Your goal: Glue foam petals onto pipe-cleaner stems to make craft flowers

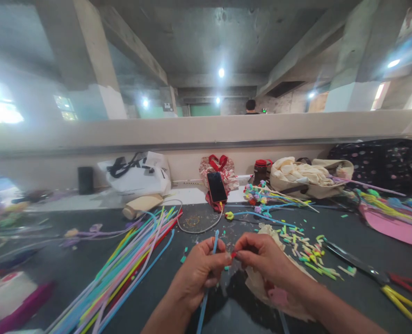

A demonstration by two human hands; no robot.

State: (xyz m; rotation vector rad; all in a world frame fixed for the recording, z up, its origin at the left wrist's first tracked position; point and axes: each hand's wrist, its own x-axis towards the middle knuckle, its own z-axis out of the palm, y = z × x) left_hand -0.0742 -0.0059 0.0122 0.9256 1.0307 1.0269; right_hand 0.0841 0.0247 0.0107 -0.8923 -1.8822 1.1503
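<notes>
My left hand (200, 266) is closed around a blue pipe cleaner (202, 311), which runs upright past the fingers, its top end above them. A small red piece (233, 254) shows between the two hands' fingertips; its exact kind is too small to tell. My right hand (266, 255) pinches that red piece, its fingertips nearly touching the left thumb. Left of my hands lies a bundle of long, many-coloured pipe cleaners (122, 278). Several short cut pieces (308, 253) are scattered right of my right hand, and a crumpled beige cloth or paper (256, 283) lies beneath that arm.
Scissors (369, 271) with red and yellow handles lie at the right. Behind stand a propped phone (217, 187) on a cable, finished pipe-cleaner flowers (261, 195), a red-lidded bottle (260, 171), a white bag (136, 174) and a beige bag (306, 189). A low partition (206, 132) closes off the back.
</notes>
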